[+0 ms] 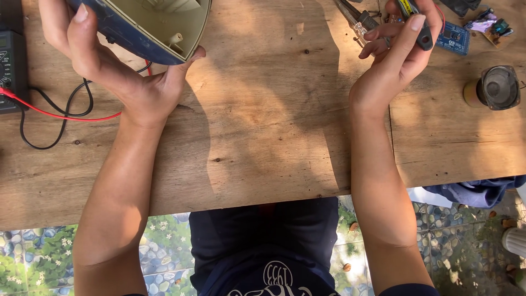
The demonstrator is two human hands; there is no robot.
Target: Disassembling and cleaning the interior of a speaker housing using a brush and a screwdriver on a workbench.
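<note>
Two hands over a wooden tabletop (263,137)

Left hand (118,71) fingers hold a blue shell (148,27). Right hand (397,52) fingers hold a small tool (419,24).

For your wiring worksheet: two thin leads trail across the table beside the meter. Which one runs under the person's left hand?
The red lead: it passes under the left hand, while the black lead only loops beside the meter.

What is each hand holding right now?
Left hand: closed on a blue and beige plastic housing.
Right hand: closed on a dark-handled tool.
</note>
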